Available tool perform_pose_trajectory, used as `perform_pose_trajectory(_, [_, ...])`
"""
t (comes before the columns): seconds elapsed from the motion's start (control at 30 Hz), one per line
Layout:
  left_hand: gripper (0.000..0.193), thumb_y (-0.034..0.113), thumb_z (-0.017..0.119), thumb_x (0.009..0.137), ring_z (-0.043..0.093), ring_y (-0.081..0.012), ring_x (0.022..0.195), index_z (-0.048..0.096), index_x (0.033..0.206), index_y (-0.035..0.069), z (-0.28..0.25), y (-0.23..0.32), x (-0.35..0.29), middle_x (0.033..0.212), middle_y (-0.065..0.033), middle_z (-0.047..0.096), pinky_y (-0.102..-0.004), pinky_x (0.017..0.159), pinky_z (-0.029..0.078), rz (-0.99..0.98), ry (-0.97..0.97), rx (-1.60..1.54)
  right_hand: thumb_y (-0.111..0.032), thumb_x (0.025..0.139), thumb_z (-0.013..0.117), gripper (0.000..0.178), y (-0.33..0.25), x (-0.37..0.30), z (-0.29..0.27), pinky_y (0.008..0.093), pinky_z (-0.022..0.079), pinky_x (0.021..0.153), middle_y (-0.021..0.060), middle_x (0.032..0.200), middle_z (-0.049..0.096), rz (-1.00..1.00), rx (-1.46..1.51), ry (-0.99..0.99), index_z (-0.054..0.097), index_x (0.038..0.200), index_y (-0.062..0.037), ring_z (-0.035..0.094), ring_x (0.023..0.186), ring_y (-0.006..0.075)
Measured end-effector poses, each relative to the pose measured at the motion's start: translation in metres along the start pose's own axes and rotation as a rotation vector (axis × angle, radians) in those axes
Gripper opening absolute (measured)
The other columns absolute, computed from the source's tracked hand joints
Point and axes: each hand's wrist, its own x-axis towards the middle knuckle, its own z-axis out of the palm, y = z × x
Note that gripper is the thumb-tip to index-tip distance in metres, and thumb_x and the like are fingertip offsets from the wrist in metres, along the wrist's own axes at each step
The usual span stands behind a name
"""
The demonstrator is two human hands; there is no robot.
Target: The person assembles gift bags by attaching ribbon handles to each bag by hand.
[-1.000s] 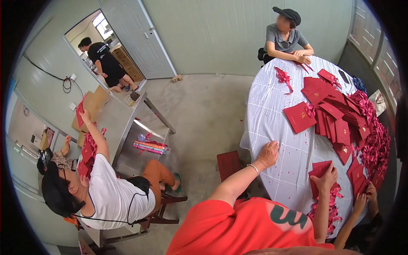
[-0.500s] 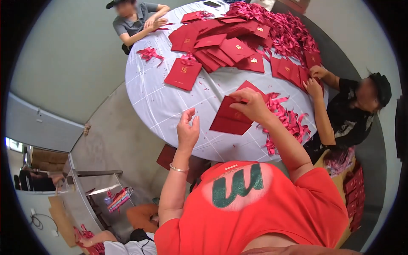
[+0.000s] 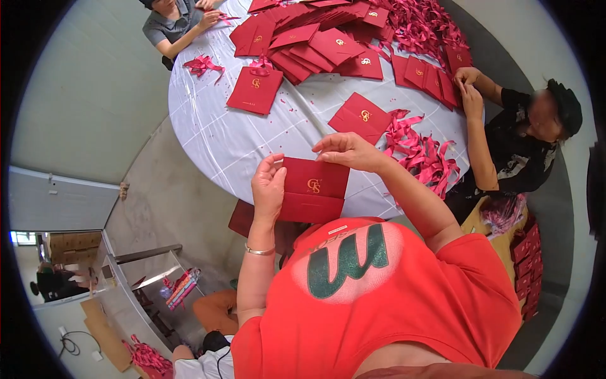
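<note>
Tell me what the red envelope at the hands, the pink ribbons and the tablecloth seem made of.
Red envelope: probably stiff card, fairly matte, given its crisp edges and flat panels.
Pink ribbons: apparently satin, from their sheen and loose curls.
Tablecloth: slightly glossy, creased; plastic or coated fabric.

Left forearm (image 3: 256, 278): one, raised nearly upright. Left hand (image 3: 269, 188): one, fingers bent and pointing up, thumb opposed, closed in a grip. Right forearm (image 3: 421, 203): one, slanting up and leftward. Right hand (image 3: 348, 151): one, back uppermost, fingers reaching left, slightly curved; grip unclear. Hands: near, not touching.
</note>
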Motion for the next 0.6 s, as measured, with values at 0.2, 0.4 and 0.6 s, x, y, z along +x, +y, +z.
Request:
perform_pose_trajectory(0.2, [0.026, -0.006, 0.047, 0.090, 0.059, -0.0093, 0.088, 0.052, 0.116, -0.003, -0.017, -0.022, -0.003, 0.099, -0.0079, 0.063, -0.0218, 0.079, 0.049, 0.033, 0.090, -0.096, -0.003, 0.085, 0.067, 0.030, 0.006, -0.009, 0.002, 0.0234, 0.048, 0.082, 0.0011, 0.097, 0.065, 0.064, -0.027, -0.025, 0.061, 0.114, -0.0033, 0.060, 0.090, 0.0074])
perform_pose_trajectory(0.4, [0.028, -0.005, 0.054, 0.081, 0.056, -0.0317, 0.104, 0.055, 0.109, -0.001, -0.008, -0.012, -0.006, 0.113, -0.0185, 0.056, -0.0385, 0.092, 0.045, 0.581, 0.172, 0.985, 0.000, 0.080, 0.069, 0.033, 0.001, -0.004, 0.015, 0.0244, 0.049, 0.077, 0.0004, 0.095, 0.066, -0.011, -0.248, -0.011, 0.063, 0.112, -0.0068, 0.061, 0.090, 0.0072])
perform_pose_trajectory(0.6, [0.012, 0.004, 0.061, 0.077, 0.057, -0.0319, 0.088, 0.059, 0.089, 0.003, 0.022, 0.005, 0.000, 0.091, -0.0132, 0.059, -0.0410, 0.080, 0.045, 0.699, -0.163, 1.106, -0.002, 0.079, 0.068, 0.030, -0.003, 0.010, 0.020, 0.0257, 0.049, 0.076, 0.0059, 0.094, 0.069, -0.011, -0.425, -0.041, 0.062, 0.108, -0.0035, 0.064, 0.085, 0.0117])
